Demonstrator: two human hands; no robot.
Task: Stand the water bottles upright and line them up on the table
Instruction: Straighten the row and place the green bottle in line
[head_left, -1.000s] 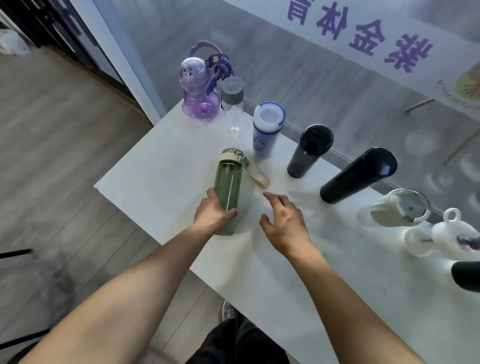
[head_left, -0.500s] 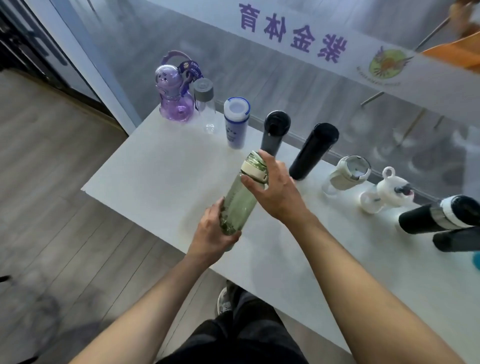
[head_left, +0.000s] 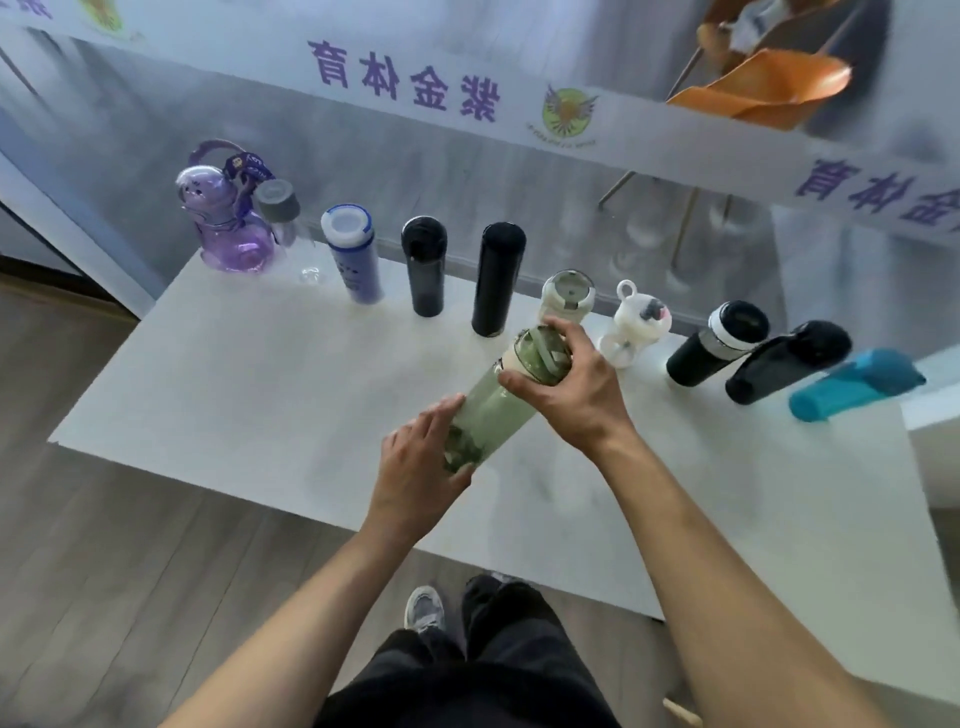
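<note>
Both hands hold the green bottle (head_left: 493, 405) tilted above the white worktop (head_left: 249, 395), its cap pointing toward one o'clock. The left hand (head_left: 415, 467) wraps the base at seven o'clock; the right hand (head_left: 566, 389) grips the cap end. Along the far edge, from ten to three o'clock, stands a row of bottles, from the purple bottle (head_left: 223, 228) to the teal bottle (head_left: 852, 384).

Your right hand (head_left: 569, 387) covers part of the green bottle's (head_left: 488, 410) cap, and your left hand (head_left: 418, 467) hides its base. At 12 o'clock the green bottle blocks the lower body of the cream cup (head_left: 566, 293). At 3 o'clock the teal bottle (head_left: 852, 384) is blurred.
</note>
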